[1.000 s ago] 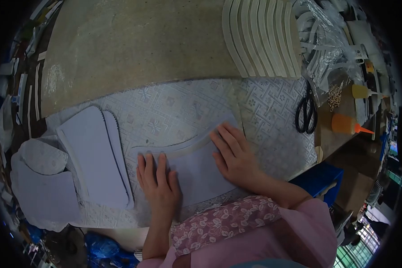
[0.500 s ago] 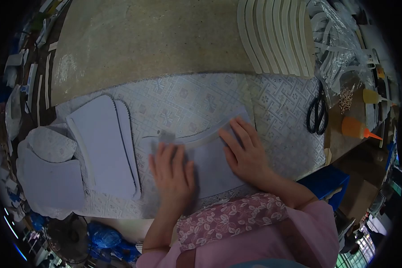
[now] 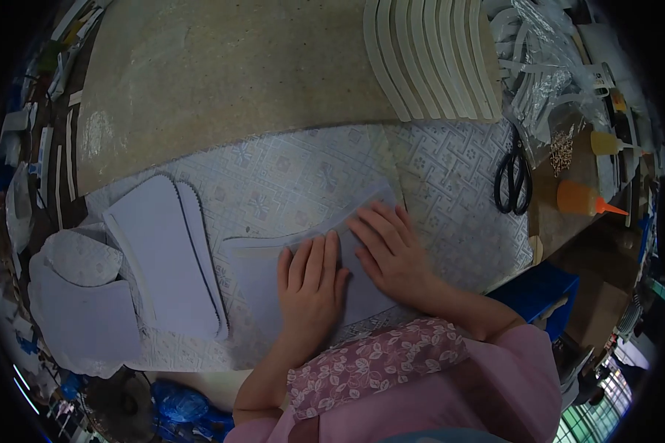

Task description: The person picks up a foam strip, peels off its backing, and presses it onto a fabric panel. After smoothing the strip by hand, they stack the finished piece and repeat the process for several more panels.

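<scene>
A pale lavender fabric piece [image 3: 255, 284] lies on the patterned cloth in front of me, its upper edge curved. Along that edge runs a lighter narrow strip [image 3: 255, 252]. My left hand [image 3: 310, 288] rests flat on the piece, fingertips on the strip near its middle, fingers stretched out. To its right, my right hand [image 3: 393, 255] lies with fingers extended over the strip's right part. Neither hand grips anything. Left of the piece, similar cut pieces [image 3: 163, 258] with zigzag edges are stacked on the cloth.
Further left sit more cut pieces [image 3: 89, 317]. Behind is a tan board [image 3: 236, 66] with several curved strips [image 3: 436, 59]. On the right are black scissors [image 3: 513, 177], an orange bottle [image 3: 580, 198], a yellow bottle [image 3: 604, 142] and clear plastic wrapping [image 3: 550, 52].
My left hand has slid right along the curved edge, closer to my right hand, uncovering the piece's left part. My right hand has shifted slightly, and the whole view has moved a little.
</scene>
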Demonstrator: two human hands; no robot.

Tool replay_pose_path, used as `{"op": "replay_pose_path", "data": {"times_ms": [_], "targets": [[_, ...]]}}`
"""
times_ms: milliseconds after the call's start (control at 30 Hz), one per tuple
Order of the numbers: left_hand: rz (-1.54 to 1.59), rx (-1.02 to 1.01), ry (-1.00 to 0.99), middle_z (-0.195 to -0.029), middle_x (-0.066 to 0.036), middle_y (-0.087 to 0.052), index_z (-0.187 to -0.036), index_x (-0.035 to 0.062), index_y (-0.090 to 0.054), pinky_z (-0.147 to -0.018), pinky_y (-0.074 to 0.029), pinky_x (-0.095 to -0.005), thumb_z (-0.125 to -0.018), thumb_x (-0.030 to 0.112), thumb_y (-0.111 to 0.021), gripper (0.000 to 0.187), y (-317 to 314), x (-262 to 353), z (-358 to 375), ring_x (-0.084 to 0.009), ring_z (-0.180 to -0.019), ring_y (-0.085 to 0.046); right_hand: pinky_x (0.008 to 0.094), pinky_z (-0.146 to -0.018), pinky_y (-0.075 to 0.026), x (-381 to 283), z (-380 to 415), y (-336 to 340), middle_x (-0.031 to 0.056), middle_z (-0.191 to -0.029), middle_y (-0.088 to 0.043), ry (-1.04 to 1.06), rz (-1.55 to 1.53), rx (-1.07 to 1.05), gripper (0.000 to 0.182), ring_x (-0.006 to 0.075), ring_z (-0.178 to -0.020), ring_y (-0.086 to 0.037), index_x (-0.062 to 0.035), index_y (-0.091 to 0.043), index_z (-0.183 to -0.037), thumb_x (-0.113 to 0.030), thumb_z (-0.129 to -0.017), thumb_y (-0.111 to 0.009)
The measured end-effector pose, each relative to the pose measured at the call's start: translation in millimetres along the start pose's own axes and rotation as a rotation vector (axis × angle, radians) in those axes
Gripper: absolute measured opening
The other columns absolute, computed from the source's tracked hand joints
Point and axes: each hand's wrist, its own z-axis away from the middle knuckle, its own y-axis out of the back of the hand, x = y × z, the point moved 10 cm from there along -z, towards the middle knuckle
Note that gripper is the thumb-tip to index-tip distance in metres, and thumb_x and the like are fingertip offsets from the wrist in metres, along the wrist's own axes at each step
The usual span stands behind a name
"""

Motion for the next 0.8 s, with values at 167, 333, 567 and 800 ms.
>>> {"op": "replay_pose_path", "data": {"times_ms": [167, 333, 567, 800], "targets": [[0.023, -0.002, 0.017, -0.139, -0.010, -0.056, -0.142, 0.0073, -0.057, -0.114, -0.034, -0.0511, -0.095, 0.027, -0.064, 0.052, 0, -1, -1, -0.0283, -0.129, -0.051, 0.0546, -0.118, -0.029, -1, -3, 0, 0.0109, -0.144, -0.050, -0.025, 0.001, -0.029, 0.048, 0.0307, -0.141, -0.043, -0.0114, -0.058, -0.139, -0.016, -0.092, -0.067], [-0.030, 0.028, 0.001, -0.135, -0.010, -0.055, -0.142, 0.0120, -0.058, -0.112, -0.034, -0.0520, -0.094, 0.033, -0.066, 0.053, 1, 2, -4, -0.0272, -0.127, -0.050, 0.0557, -0.117, -0.028, -3, -4, 0, 0.0102, -0.143, -0.051, 0.006, 0.053, -0.024, 0.048, 0.0305, -0.140, -0.043, -0.0137, -0.060, -0.137, -0.016, -0.089, -0.068], [0.070, 0.044, 0.055, -0.136, -0.012, -0.054, -0.142, 0.0110, -0.057, -0.112, -0.034, -0.0557, -0.093, 0.030, -0.067, 0.053, 2, -1, -3, -0.0276, -0.127, -0.051, 0.0558, -0.118, -0.027, -2, -4, 0, 0.0106, -0.143, -0.052, -0.011, 0.079, -0.031, 0.046, 0.0315, -0.140, -0.045, -0.0131, -0.062, -0.135, -0.015, -0.090, -0.067], [0.116, 0.073, 0.133, -0.136, -0.014, -0.055, -0.141, 0.0069, -0.056, -0.113, -0.034, -0.0547, -0.094, 0.022, -0.066, 0.050, 16, -30, 18, -0.0300, -0.130, -0.052, 0.0565, -0.118, -0.027, -6, -6, -1, 0.0102, -0.142, -0.053, -0.012, 0.125, -0.073, 0.044, 0.0309, -0.140, -0.046, -0.0135, -0.063, -0.136, -0.014, -0.093, -0.064]]}}
